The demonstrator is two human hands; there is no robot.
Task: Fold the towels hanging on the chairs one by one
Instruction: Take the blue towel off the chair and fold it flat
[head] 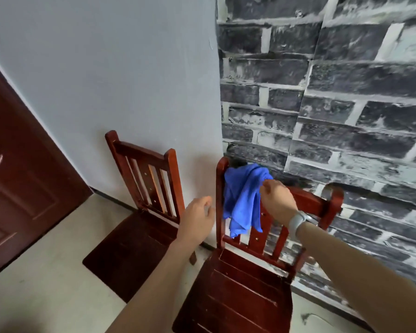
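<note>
Head view, looking down at two dark red wooden chairs against the wall. Blue towel hanging bunched over the top rail of the right-hand chair, near that rail's left post, folds trailing down in front of the back slats. Right hand reaching in from the lower right, touching the towel's right edge just below the rail, fingers curling and apparently pinching the cloth, though the grip itself lying hidden behind the knuckles. Grey watch sitting on that wrist. Left hand hovering just left of the towel and of the chair's left post, not touching either, fingers loosely bent and holding nothing. Left-hand chair standing beside, its back bare. Brick-patterned wall behind the right chair, brown door at far left.
</note>
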